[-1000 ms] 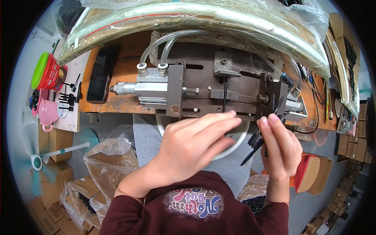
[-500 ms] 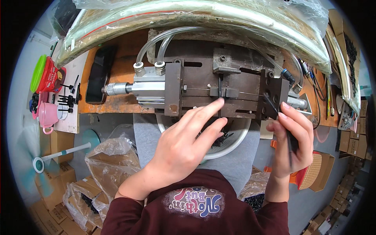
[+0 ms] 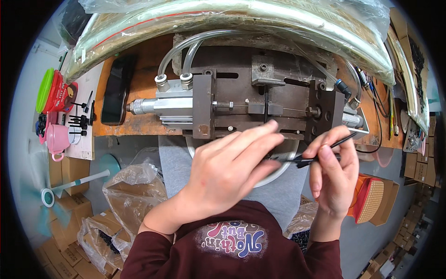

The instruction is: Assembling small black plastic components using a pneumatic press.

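Observation:
In my right hand a slim black rod is pinched between thumb and fingers, its blurred left end pointing at my left thumb. A thin black tip, perhaps of the same rod, sticks out to the right. My left hand has its fingers stretched out just in front of the metal clamping fixture; whether its thumb touches the rod cannot be made out. Another thin black rod lies across the small block in the fixture's middle. Threaded plunger tips point at this block from the left and right.
A pale basket with black pieces sits on my lap under my hands. An air cylinder with clear hoses stands left of the fixture. A phone and a pink cup are further left. A plastic-wrapped roll spans the back.
My right hand has moved left and swung the rod from upright to nearly level. My left index finger has come off the block. The plungers on both sides have extended inward.

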A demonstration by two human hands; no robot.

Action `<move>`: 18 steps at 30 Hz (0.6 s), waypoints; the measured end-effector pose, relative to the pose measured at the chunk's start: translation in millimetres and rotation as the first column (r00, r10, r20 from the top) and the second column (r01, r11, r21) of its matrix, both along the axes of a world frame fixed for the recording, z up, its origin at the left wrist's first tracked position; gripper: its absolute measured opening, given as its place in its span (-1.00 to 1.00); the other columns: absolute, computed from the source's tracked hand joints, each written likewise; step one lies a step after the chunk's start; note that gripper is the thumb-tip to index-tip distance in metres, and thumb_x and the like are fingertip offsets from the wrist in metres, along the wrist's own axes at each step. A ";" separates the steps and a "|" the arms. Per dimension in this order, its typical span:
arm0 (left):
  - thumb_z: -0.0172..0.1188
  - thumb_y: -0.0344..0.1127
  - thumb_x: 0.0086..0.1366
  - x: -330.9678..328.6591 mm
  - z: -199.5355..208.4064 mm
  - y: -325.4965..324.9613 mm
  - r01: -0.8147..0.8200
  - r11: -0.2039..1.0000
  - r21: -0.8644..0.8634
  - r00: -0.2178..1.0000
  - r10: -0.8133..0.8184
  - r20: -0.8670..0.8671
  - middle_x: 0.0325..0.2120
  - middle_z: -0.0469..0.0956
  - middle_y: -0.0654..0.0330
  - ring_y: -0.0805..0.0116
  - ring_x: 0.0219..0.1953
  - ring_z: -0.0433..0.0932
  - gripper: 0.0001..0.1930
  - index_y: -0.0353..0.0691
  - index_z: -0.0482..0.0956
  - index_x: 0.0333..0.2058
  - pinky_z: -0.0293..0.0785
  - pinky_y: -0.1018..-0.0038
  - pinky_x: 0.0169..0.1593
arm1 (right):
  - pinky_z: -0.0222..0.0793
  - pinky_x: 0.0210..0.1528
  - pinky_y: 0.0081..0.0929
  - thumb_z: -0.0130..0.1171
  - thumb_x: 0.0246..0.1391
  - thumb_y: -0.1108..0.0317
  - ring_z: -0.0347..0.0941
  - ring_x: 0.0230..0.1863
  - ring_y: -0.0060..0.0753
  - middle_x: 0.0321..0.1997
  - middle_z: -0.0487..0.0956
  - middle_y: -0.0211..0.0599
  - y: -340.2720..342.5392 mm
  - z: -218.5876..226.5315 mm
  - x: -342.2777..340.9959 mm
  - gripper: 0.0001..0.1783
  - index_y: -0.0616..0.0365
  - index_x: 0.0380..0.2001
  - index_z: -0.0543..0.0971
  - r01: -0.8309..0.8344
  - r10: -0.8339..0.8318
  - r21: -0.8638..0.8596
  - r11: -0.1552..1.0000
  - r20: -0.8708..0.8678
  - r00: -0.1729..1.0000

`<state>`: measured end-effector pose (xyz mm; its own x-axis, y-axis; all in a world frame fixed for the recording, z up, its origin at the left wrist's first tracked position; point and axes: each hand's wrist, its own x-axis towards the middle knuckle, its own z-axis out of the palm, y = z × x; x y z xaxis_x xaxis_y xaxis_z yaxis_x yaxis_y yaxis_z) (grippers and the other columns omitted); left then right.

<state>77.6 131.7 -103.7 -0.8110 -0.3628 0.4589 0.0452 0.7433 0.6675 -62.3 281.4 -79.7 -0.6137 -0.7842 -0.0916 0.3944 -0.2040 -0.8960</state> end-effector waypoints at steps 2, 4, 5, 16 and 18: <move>0.49 -0.47 -0.02 2.2 4.4 4.3 0.119 0.963 0.241 0.983 -0.081 -0.164 -0.08 0.66 0.02 0.20 -0.19 0.70 -0.60 -0.31 0.65 -0.15 0.61 0.44 -0.20 | 0.24 -0.77 -0.65 0.03 0.27 0.57 0.37 -0.75 -0.47 -0.26 0.57 0.12 -4.6 -3.8 3.3 -0.89 0.27 -0.19 0.33 -0.101 0.103 -0.027 0.995 0.109 0.989; 0.52 -0.51 -0.04 4.1 7.3 5.7 0.173 0.931 0.322 0.977 -0.120 -0.177 -0.18 0.69 0.02 0.24 -0.21 0.69 -0.59 -0.33 0.66 -0.15 0.63 0.44 -0.19 | 0.24 -0.76 -0.65 0.03 0.27 0.57 0.37 -0.74 -0.46 -0.23 0.55 0.11 -8.5 -5.0 6.4 -0.89 0.27 -0.21 0.32 -0.140 0.144 -0.036 0.990 0.197 0.970; 0.52 -0.51 -0.04 6.1 8.0 4.5 0.164 0.925 0.343 0.982 -0.120 -0.146 -0.20 0.69 0.02 0.26 -0.22 0.69 -0.60 -0.33 0.66 -0.15 0.63 0.44 -0.19 | 0.26 -0.75 -0.65 0.02 0.27 0.58 0.39 -0.71 -0.48 -0.13 0.52 0.05 -7.3 -7.9 5.8 -0.84 0.32 -0.11 0.34 -0.145 0.159 -0.082 0.986 0.214 0.964; 0.46 -0.53 -0.04 23.8 10.7 -0.9 0.131 0.915 0.382 0.989 -0.097 -0.107 -0.29 0.52 0.14 0.46 -0.34 0.56 -0.66 -0.31 0.72 -0.20 0.61 0.60 -0.26 | 0.55 -0.59 -0.55 0.00 0.27 0.55 0.56 -0.59 -0.39 -0.12 0.57 0.04 -9.3 1.5 5.9 -0.40 0.36 0.33 0.13 0.243 -0.242 -0.036 0.969 -0.303 0.922; 0.50 -0.52 -0.07 23.6 8.0 1.2 0.128 0.878 0.460 0.990 -0.083 -0.117 -0.26 0.51 0.12 0.43 -0.32 0.59 -0.63 -0.32 0.72 -0.19 0.62 0.58 -0.23 | 0.58 -0.53 -0.55 0.01 0.28 0.53 0.56 -0.57 -0.40 -0.15 0.57 0.02 -2.0 -2.0 -0.9 -0.48 0.38 0.26 0.20 0.277 -0.300 -0.121 0.953 -0.262 0.917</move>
